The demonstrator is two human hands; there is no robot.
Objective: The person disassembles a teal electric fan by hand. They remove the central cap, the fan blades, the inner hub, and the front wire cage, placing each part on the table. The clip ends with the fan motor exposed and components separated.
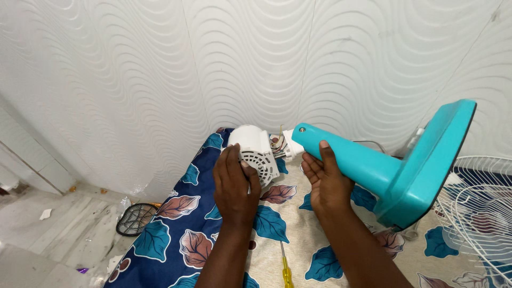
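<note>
My left hand [234, 184] grips a white fan motor housing [255, 146] with a slotted vent, held above a leaf-patterned mattress [160, 240]. My right hand [325, 181] wraps the neck of a turquoise fan stand [373, 165], which is tipped sideways with its broad base [432, 165] up at the right. Loose wires [277, 143] show at the joint between housing and stand neck.
A yellow-handled screwdriver [286, 269] lies on the mattress between my forearms. A white wire fan grille [477, 205] rests at the right. A racket-shaped mesh swatter [136, 218] lies on the marble floor [48, 240] at left. Wavy white wall panels [160, 69] stand close behind.
</note>
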